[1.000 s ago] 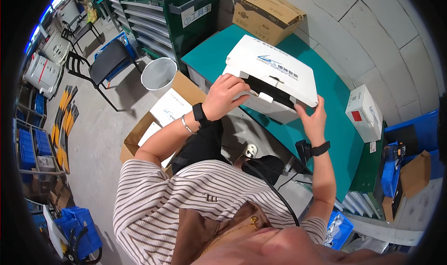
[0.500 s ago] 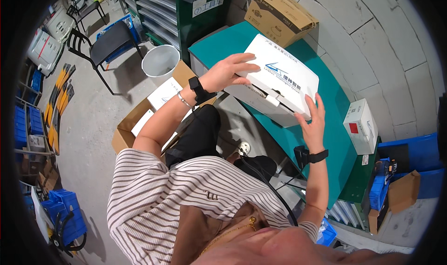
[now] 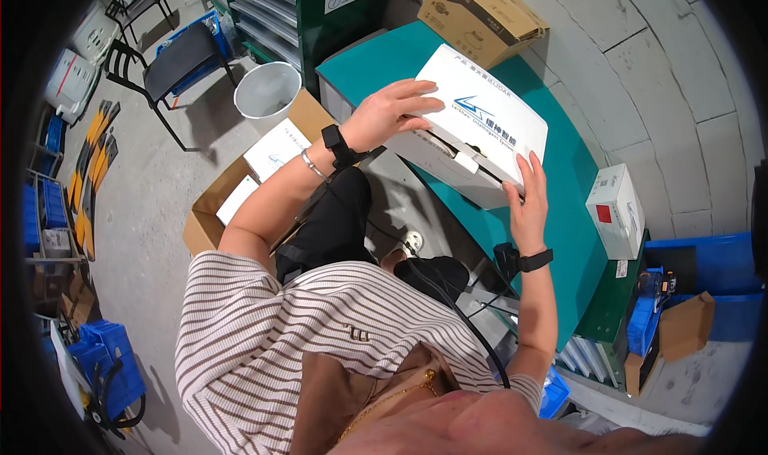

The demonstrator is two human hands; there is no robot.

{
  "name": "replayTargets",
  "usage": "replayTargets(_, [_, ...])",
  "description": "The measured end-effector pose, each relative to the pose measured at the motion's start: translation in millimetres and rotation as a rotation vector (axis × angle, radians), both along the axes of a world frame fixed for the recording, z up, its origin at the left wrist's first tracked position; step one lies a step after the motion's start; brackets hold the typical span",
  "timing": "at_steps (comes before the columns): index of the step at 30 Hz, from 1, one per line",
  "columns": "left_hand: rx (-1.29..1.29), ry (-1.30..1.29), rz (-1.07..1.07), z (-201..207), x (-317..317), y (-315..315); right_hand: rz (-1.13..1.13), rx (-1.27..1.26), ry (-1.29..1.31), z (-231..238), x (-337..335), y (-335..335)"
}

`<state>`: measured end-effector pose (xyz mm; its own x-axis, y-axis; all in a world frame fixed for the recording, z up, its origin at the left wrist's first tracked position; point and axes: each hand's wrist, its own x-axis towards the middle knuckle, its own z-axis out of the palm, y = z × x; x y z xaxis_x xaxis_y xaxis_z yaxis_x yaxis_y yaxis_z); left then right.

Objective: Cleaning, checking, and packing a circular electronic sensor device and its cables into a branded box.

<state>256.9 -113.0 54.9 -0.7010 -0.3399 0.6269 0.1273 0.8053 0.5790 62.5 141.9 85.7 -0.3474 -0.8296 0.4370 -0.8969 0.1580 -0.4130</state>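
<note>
A white cardboard box (image 3: 498, 113) with a blue printed mark lies on the green-topped table. Along its near side the lid edge stands slightly apart from the wall, and a small white tab (image 3: 466, 162) sticks out of the dark gap. My left hand (image 3: 388, 113) grips the lid's left end, fingers on top and thumb at the near edge. At the right end my right hand (image 3: 529, 197) holds the near corner, fingers up along the side. What is inside the box is hidden.
Left of my legs an open brown carton (image 3: 210, 193) holds white boxes, beside a grey bin (image 3: 268, 91). A brown carton (image 3: 472, 23) stands at the table's far end, a smaller white box (image 3: 616, 207) at its right. A black cable (image 3: 472, 327) runs past my lap.
The view has shifted slightly. My right hand's fingers have drawn closer together at the box's right corner. My left hand keeps its place on the lid.
</note>
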Motion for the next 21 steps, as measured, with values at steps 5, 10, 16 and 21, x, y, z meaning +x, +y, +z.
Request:
replayTargets(5, [-0.212, 0.168, 0.302, 2.0, 5.3, 26.0, 0.013, 0.025, 0.063, -1.4, -0.6, 1.8])
replayTargets(10, [-0.309, 0.155, 0.212, -10.5, 4.3, 66.7, 0.008, 0.014, 0.046, -2.7, 2.1, -0.4])
replayTargets(16, [-0.051, 0.056, 0.240, -26.0, -11.0, 91.4, -0.010, 0.010, 0.000, -2.3, 6.2, 0.2])
replayTargets(21, [-0.126, 0.085, 0.173, -25.3, -7.6, 95.1, -0.008, 0.000, -0.013, 0.7, 8.2, 1.5])
